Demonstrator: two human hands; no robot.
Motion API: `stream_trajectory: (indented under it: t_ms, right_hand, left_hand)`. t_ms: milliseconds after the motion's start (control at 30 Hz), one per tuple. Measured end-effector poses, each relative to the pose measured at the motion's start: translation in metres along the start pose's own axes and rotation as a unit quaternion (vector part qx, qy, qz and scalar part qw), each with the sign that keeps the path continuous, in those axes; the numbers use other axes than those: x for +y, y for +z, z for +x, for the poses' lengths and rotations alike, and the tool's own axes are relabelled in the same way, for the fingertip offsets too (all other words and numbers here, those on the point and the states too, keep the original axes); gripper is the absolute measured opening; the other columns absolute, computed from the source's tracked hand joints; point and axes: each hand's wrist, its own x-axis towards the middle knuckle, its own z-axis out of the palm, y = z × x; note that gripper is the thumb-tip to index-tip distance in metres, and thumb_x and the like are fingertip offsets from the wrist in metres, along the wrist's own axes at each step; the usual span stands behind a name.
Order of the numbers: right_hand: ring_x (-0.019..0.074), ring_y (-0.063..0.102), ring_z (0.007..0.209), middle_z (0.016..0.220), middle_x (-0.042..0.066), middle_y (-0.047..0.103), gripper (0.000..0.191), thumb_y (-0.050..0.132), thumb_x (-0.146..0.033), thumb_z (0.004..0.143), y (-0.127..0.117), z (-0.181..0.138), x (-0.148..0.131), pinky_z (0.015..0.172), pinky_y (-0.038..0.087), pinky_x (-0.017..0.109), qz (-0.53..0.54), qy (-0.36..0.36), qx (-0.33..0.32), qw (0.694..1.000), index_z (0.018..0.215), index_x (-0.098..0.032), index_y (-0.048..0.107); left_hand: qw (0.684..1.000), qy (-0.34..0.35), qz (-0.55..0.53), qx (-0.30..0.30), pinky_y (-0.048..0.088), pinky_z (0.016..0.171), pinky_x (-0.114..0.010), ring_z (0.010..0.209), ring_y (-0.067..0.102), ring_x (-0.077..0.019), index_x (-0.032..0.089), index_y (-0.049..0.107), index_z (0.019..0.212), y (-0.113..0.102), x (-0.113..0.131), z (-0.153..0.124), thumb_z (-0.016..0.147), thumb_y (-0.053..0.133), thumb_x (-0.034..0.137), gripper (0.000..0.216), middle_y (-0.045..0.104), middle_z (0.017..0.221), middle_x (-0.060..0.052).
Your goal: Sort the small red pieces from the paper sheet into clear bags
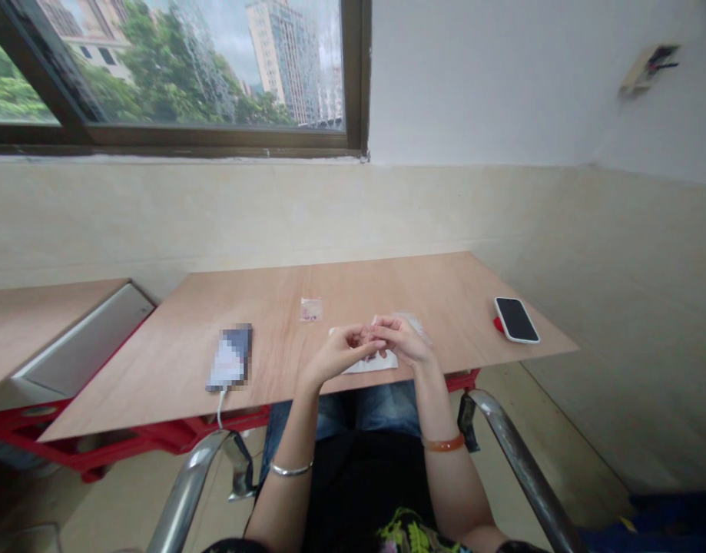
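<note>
**Small item pinched between both hands over white sheet**

Small item (374, 343), pinkish, sits between my fingertips at the near table edge, too tiny to ID. L hand (339, 353) is curled, thumb + forefinger closed on it from the left. R hand (403, 339) is curled too, fingers bent inward and meeting the L fingertips at the same spot, so both hands grip it together. Silver bangle (291, 469) on L wrist, orange bangle (443, 443) on R wrist.

Just under the hands: white sheet (369, 364) lying flat on the wooden table (445, 292), partly covered by my fingers. A bit further back, a small clear bag (311, 309) w/ something pink inside, apart from the sheet. To the left, a phone (230, 358) face up w/ a white cable (220, 407) hanging off the table edge. Far right, near the edge, a second phone (517, 319) w/ dark screen, white case, red bit beside it. Chrome chair arms (514, 453) either side of my lap. Window (174, 69) above the wall behind.
</note>
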Motion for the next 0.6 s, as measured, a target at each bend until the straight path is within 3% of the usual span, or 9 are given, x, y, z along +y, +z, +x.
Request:
stream_trajectory:
  t_ms: [100, 267, 467, 600]
  right_hand:
    - [0.0098, 0.055, 0.045, 0.058, 0.001, 0.062, 0.033, 0.075, -0.044, 0.072, 0.0, -0.004, -0.002, 0.038, 0.038, 0.016, 0.011, 0.007, -0.031, 0.999, 0.071, -0.014, 0.059]
    - [0.0114, 0.056, 0.046, 0.059, 0.002, 0.064, 0.034, 0.069, -0.048, 0.076, 0.003, -0.007, -0.005, 0.039, 0.039, 0.018, 0.004, 0.034, -0.066, 0.997, 0.073, -0.016, 0.055]
    - [0.0098, 0.052, 0.044, 0.056, 0.0, 0.06, 0.026, 0.064, -0.041, 0.079, 0.008, -0.001, -0.001, 0.039, 0.039, 0.018, 0.024, -0.005, 0.006, 1.0, 0.072, -0.017, 0.055]
    - [0.0095, 0.05, 0.04, 0.051, -0.001, 0.057, 0.025, 0.059, -0.036, 0.081, 0.012, 0.004, 0.002, 0.038, 0.037, 0.018, 0.026, -0.028, 0.029, 0.999, 0.064, -0.017, 0.054]
  left_hand:
    - [0.999, 0.005, -0.013, -0.046, 0.039, 0.055, -0.021, 0.057, 0.052, -0.0097, 0.013, 0.065, 0.072, 0.0, 0.003, 0.0, 0.085, 0.059, 0.047, 0.037, 0.065, 0.068, -0.005]
    - [0.999, -0.004, -0.042, -0.035, 0.038, 0.054, -0.023, 0.054, 0.051, -0.0109, 0.015, 0.06, 0.056, -0.005, 0.003, 0.001, 0.088, 0.052, 0.051, 0.049, 0.058, 0.056, -0.003]
    - [0.994, -0.007, -0.104, 0.033, 0.031, 0.048, -0.022, 0.048, 0.047, -0.0096, 0.015, 0.058, 0.059, 0.0, -0.013, 0.007, 0.087, 0.054, 0.051, 0.046, 0.056, 0.054, -0.002]
    - [0.988, 0.005, -0.146, 0.051, 0.035, 0.05, -0.022, 0.051, 0.051, -0.0108, 0.016, 0.053, 0.054, 0.005, -0.015, 0.01, 0.087, 0.054, 0.049, 0.047, 0.055, 0.053, -0.002]
